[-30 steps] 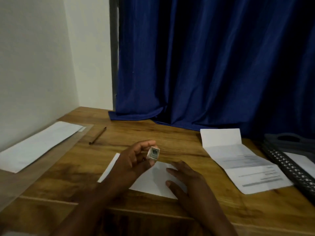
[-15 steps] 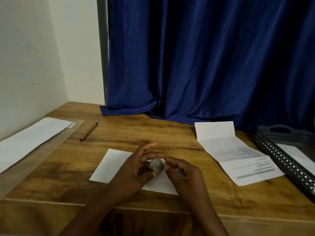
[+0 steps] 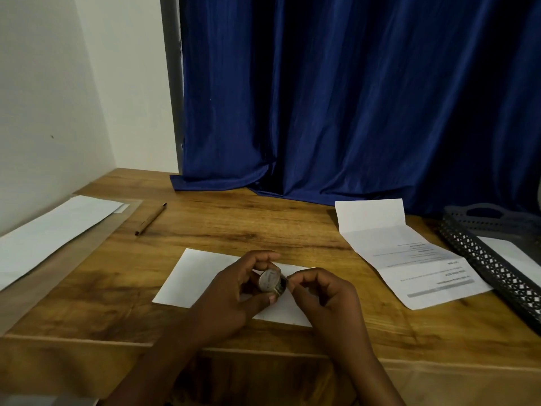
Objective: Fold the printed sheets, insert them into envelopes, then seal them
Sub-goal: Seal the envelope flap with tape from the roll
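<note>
A white envelope (image 3: 202, 276) lies flat on the wooden table (image 3: 248, 224) in front of me, partly hidden by my hands. Above it my left hand (image 3: 234, 294) grips a small round glue stick (image 3: 270, 280) between fingers and thumb. My right hand (image 3: 319, 291) pinches the stick's end with curled fingertips. A printed sheet (image 3: 409, 259), creased into thirds and lying unfolded, rests to the right with its top flap raised.
A dark perforated tray (image 3: 491, 259) holding paper sits at the right edge. A pencil (image 3: 150, 218) lies at the back left. More white sheets (image 3: 55, 230) lie under a clear plastic sleeve at the far left. A blue curtain (image 3: 351, 98) hangs behind.
My right hand lifted off the envelope and came up to the glue stick held in my left hand, now pinching its end. The view shifted slightly.
</note>
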`<action>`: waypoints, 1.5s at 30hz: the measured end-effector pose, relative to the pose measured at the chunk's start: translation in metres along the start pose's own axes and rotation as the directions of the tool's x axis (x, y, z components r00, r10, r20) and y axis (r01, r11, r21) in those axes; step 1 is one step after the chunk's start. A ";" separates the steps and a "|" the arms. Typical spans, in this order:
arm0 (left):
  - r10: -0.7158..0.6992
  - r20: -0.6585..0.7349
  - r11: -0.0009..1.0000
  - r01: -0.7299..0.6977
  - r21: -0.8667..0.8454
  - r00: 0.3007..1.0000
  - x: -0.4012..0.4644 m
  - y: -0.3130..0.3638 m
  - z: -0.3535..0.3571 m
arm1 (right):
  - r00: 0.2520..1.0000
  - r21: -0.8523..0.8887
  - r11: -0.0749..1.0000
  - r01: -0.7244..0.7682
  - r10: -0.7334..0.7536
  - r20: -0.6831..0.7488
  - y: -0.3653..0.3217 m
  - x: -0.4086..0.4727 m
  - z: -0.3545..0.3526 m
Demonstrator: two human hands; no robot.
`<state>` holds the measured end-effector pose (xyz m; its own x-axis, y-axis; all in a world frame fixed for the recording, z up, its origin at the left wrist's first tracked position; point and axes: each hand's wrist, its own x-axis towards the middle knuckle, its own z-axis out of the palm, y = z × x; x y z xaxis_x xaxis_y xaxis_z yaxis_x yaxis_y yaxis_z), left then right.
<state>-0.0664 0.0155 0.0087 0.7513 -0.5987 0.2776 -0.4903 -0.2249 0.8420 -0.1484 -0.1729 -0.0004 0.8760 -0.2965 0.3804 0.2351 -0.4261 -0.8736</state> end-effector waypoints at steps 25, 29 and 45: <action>-0.027 -0.037 0.999 0.026 -0.035 0.999 0.002 0.000 0.002 | 0.997 0.190 0.979 0.074 -0.069 -0.035 -0.008 -0.001 -0.005; -0.024 -0.035 0.999 0.023 -0.029 0.999 0.001 0.000 0.002 | 0.998 0.186 0.981 0.059 -0.053 -0.038 -0.008 -0.001 -0.005; -0.008 -0.002 1.000 0.008 -0.003 1.000 -0.001 0.000 0.002 | 0.993 0.066 0.997 0.049 -0.041 -0.109 0.000 0.002 -0.002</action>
<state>-0.0679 0.0145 0.0075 0.7562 -0.5951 0.2721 -0.4831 -0.2272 0.8456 -0.1472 -0.1752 0.0009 0.8144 -0.3700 0.4470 0.3046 -0.3830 -0.8721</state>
